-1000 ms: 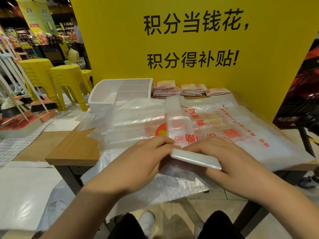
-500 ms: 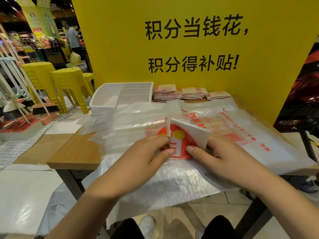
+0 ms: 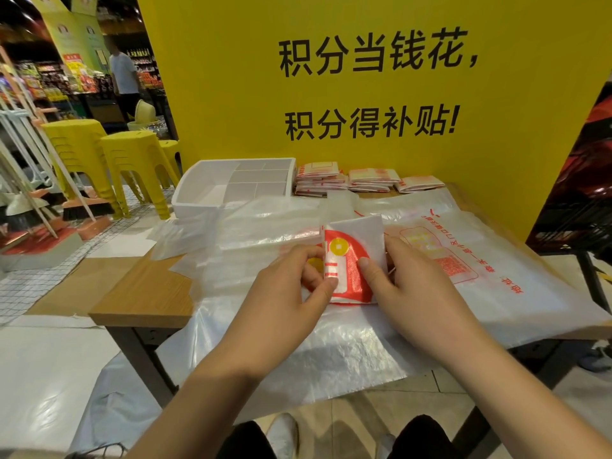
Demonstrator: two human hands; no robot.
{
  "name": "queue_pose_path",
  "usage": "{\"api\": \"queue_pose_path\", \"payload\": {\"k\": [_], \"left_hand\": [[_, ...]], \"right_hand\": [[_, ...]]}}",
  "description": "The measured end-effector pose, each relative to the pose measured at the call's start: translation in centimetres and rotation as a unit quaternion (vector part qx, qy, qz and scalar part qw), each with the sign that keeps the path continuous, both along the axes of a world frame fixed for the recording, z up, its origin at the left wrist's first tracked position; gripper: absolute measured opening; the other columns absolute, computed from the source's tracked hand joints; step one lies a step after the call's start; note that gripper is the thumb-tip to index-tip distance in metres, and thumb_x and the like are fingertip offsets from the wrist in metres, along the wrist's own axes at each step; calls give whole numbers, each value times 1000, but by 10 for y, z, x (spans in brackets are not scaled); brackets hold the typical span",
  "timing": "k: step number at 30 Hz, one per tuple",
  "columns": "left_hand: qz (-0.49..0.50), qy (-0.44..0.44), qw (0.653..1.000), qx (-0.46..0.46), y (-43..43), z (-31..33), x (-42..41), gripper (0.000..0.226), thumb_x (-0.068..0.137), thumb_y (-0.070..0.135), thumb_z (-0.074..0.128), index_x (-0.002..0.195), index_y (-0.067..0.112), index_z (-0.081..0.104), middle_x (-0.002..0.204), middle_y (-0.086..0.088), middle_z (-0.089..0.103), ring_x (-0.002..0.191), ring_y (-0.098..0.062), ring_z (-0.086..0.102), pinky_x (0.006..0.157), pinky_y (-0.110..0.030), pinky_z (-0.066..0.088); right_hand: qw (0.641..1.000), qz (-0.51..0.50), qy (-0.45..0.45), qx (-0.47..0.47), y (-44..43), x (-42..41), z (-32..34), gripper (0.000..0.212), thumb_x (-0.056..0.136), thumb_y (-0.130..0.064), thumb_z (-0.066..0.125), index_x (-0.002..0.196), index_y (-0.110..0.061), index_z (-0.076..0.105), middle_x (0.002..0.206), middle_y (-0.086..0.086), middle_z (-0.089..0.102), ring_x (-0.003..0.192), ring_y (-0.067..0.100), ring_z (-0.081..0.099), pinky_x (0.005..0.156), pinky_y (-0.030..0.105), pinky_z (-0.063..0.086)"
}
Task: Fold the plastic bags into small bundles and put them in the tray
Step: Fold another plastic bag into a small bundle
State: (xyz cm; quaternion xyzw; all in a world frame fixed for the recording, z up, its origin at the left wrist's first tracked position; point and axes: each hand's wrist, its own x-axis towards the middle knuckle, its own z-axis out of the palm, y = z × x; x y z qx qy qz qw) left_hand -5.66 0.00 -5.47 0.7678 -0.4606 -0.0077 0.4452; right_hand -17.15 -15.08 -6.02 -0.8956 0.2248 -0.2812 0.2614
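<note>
Left hand point(image 3: 291, 286) and right hand point(image 3: 410, 289) close together, both pinching a folded plastic bag point(image 3: 354, 256) above loose bags point(image 3: 331, 342) spread on the wooden table point(image 3: 142, 293), white tray point(image 3: 198, 197) behind, finished bundles point(image 3: 367, 178) beside it against the yellow sign point(image 3: 364, 94)

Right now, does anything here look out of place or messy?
The finished bundles sit stacked on the table beside the white tray, whose visible compartments look empty. The loose plastic bags hang down over the table's front edge. The left hand and right hand pinch a folded bag neatly.
</note>
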Motion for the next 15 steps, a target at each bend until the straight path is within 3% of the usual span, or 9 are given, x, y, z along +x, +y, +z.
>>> {"api": "queue_pose_path", "payload": {"k": [2, 5, 7, 11, 13, 15], "left_hand": [[1, -20, 1000, 3, -1, -2, 1, 35, 95, 31, 63, 129, 33, 57, 84, 15, 64, 97, -3, 60, 88, -27, 50], [4, -82, 996, 18, -3, -6, 2, 28, 96, 31, 60, 125, 31, 62, 85, 17, 62, 101, -1, 52, 88, -13, 41], [9, -122, 992, 35, -5, -7, 2, 23, 97, 33, 57, 118, 30, 65, 89, 17, 60, 101, -1, 48, 86, -10, 38], [12, -175, 983, 53, -6, -8, 5, 22, 97, 34, 53, 113, 29, 67, 100, 15, 55, 109, -4, 42, 92, -19, 41], [-6, -193, 978, 78, -9, -6, 9, 19, 99, 33, 50, 109, 28, 64, 119, 13, 54, 124, -6, 38, 102, -24, 39], [-36, -186, 973, 131, -14, 0, 16, 18, 101, 37, 45, 112, 29, 57, 144, 12, 45, 142, -7, 25, 116, -32, 30]], "right_hand": [[1000, -25, 3, 7, 1, 2, 1, 32, 97, -45, 54, 122, -26, 49, 80, -12, 56, 72, 7, 53, 55, 26, 31], [997, -55, 35, -29, 7, 2, 4, 64, 96, -49, 52, 150, -28, 26, 97, -3, 65, 89, 20, 63, 63, 34, 42], [989, -84, 88, -86, 12, 0, 6, 55, 98, -49, 46, 149, -30, 33, 117, 1, 61, 105, 24, 59, 75, 36, 47], [976, -103, 126, -146, 14, 1, 7, 38, 99, -45, 39, 125, -24, 57, 125, 4, 51, 109, 25, 53, 80, 35, 43], [972, -79, 137, -175, 9, 2, 7, 39, 100, -43, 37, 123, -20, 60, 145, 5, 46, 128, 26, 47, 97, 39, 41], [969, -38, 157, -186, 3, 3, 10, 42, 103, -41, 36, 135, -20, 52, 160, 1, 31, 145, 22, 31, 113, 39, 30]]}}
